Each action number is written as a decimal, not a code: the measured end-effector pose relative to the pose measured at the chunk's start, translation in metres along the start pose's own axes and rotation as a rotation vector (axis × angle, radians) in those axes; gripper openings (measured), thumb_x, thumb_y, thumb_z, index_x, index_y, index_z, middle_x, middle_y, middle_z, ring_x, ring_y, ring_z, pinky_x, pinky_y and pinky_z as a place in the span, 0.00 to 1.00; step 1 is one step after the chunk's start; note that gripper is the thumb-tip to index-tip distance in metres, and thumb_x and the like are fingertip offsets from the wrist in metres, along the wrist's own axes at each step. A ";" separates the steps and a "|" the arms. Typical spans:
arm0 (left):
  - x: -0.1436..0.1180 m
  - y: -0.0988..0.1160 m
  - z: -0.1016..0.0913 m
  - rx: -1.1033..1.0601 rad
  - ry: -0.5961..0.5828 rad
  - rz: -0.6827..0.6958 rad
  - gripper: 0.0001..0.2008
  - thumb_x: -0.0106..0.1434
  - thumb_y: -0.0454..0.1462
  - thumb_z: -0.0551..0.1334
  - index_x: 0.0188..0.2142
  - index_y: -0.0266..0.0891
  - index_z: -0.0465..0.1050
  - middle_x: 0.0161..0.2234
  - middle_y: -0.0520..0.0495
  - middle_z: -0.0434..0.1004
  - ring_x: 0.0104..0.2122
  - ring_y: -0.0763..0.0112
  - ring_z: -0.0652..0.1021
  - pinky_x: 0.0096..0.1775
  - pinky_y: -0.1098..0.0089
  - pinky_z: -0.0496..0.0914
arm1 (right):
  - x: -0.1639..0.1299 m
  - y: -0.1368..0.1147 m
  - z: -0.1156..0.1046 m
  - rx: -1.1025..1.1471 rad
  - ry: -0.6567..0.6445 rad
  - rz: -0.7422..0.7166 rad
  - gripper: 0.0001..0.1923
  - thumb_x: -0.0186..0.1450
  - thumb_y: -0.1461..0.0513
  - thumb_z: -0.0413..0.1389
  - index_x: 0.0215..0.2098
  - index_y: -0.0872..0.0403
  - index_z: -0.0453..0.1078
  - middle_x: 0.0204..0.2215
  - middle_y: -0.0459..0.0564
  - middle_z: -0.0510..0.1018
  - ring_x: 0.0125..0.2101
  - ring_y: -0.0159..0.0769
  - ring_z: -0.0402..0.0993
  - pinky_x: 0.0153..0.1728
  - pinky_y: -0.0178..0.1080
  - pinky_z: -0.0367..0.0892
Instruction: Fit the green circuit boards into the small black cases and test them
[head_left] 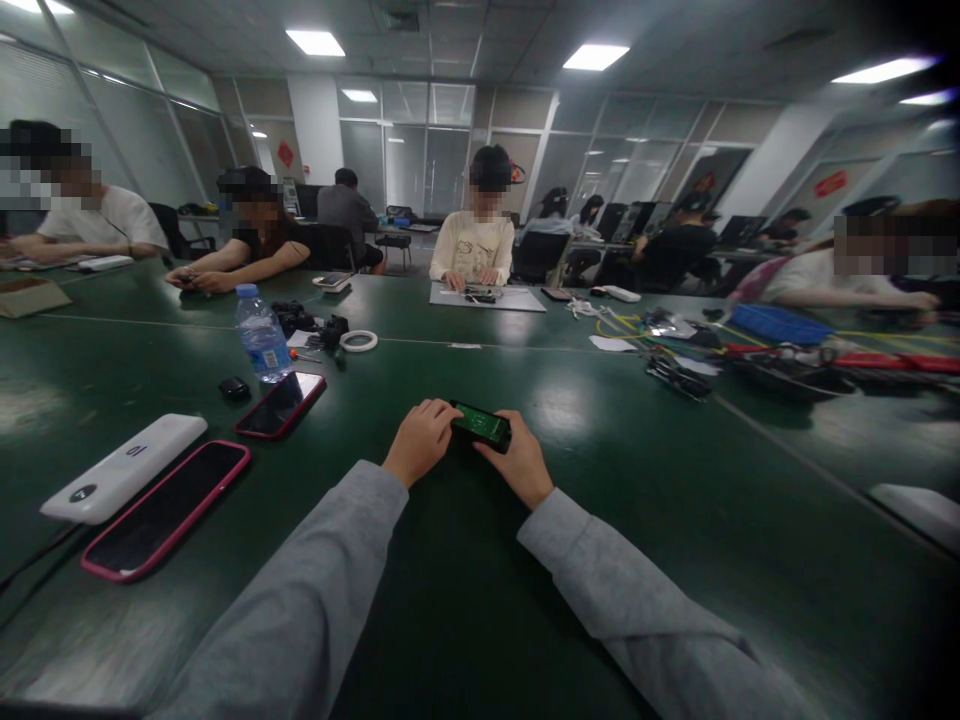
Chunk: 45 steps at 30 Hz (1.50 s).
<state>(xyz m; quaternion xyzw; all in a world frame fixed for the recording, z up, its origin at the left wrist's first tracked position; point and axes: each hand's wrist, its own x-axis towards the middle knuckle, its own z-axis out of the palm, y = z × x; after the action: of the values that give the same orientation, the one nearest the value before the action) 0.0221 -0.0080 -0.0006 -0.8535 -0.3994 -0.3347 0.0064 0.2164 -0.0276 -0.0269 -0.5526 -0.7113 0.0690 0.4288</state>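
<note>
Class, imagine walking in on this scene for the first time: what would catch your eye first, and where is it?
Centre front, the left hand and right hand grip a small green circuit board just above the dark green table. At the left lie two pink-cased phones, a white power bank and a water bottle. Other people sit working along the far side.

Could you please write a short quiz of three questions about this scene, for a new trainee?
1. True or false: both hands hold the small green circuit board.
2. Which lies nearer the left hand: A, the clear plastic water bottle with blue cap, or B, the white ring of tape?
3. What colour is the case of the big dark-screened phone beside the white rectangular power bank?

Key: 1 true; 2 A; 3 pink.
</note>
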 end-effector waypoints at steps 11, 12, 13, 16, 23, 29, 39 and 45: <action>0.000 0.000 0.001 0.008 0.005 -0.006 0.14 0.62 0.29 0.50 0.44 0.39 0.67 0.42 0.46 0.69 0.42 0.66 0.68 0.46 0.63 0.64 | -0.001 0.000 0.000 -0.012 0.007 -0.044 0.23 0.55 0.58 0.60 0.46 0.53 0.59 0.40 0.51 0.70 0.41 0.40 0.68 0.43 0.43 0.65; -0.001 0.000 0.001 0.007 0.007 -0.008 0.14 0.62 0.29 0.50 0.44 0.39 0.67 0.42 0.46 0.69 0.42 0.66 0.68 0.46 0.63 0.64 | 0.000 -0.001 0.000 -0.014 0.010 -0.049 0.23 0.55 0.58 0.60 0.46 0.53 0.59 0.40 0.51 0.69 0.41 0.40 0.68 0.43 0.44 0.65; -0.001 0.000 0.001 0.007 0.007 -0.009 0.13 0.62 0.29 0.50 0.44 0.39 0.67 0.42 0.46 0.69 0.42 0.66 0.68 0.46 0.63 0.64 | 0.000 -0.001 0.000 -0.015 0.015 -0.056 0.23 0.55 0.58 0.60 0.46 0.53 0.59 0.40 0.51 0.69 0.42 0.41 0.68 0.44 0.44 0.65; 0.000 0.001 0.002 0.001 0.008 -0.017 0.13 0.61 0.29 0.50 0.44 0.39 0.67 0.42 0.45 0.69 0.43 0.65 0.68 0.46 0.63 0.63 | 0.000 -0.003 -0.001 -0.008 0.024 -0.085 0.22 0.55 0.59 0.59 0.46 0.54 0.59 0.41 0.52 0.69 0.43 0.41 0.68 0.44 0.44 0.65; 0.000 0.002 0.003 -0.057 0.060 -0.065 0.12 0.62 0.30 0.50 0.44 0.37 0.65 0.42 0.45 0.70 0.44 0.64 0.68 0.46 0.62 0.62 | -0.001 -0.004 -0.001 -0.001 0.030 -0.097 0.22 0.55 0.61 0.59 0.47 0.54 0.59 0.41 0.51 0.68 0.42 0.40 0.67 0.44 0.44 0.65; 0.000 0.008 0.008 -0.286 0.095 -0.205 0.12 0.65 0.39 0.51 0.46 0.38 0.64 0.42 0.45 0.71 0.42 0.66 0.70 0.46 0.62 0.64 | 0.001 -0.007 -0.002 -0.038 0.066 -0.187 0.21 0.55 0.65 0.58 0.46 0.54 0.61 0.42 0.52 0.67 0.45 0.41 0.64 0.47 0.45 0.64; 0.000 0.015 0.019 -0.797 0.040 -0.380 0.28 0.55 0.48 0.62 0.52 0.38 0.61 0.49 0.39 0.69 0.47 0.64 0.72 0.47 0.62 0.65 | -0.001 -0.013 -0.005 -0.096 0.114 -0.245 0.26 0.55 0.67 0.57 0.51 0.51 0.62 0.44 0.52 0.65 0.45 0.41 0.62 0.47 0.45 0.63; 0.003 0.011 0.023 -0.996 0.022 -0.462 0.29 0.52 0.45 0.66 0.50 0.36 0.62 0.48 0.38 0.71 0.50 0.61 0.71 0.50 0.59 0.63 | -0.002 -0.015 -0.006 -0.111 0.091 -0.283 0.28 0.54 0.70 0.56 0.53 0.50 0.62 0.44 0.51 0.65 0.45 0.40 0.61 0.47 0.44 0.63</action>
<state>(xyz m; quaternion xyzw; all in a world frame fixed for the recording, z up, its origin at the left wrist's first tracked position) 0.0440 -0.0070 -0.0139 -0.6397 -0.3697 -0.4850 -0.4678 0.2096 -0.0376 -0.0152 -0.4725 -0.7646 -0.0566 0.4347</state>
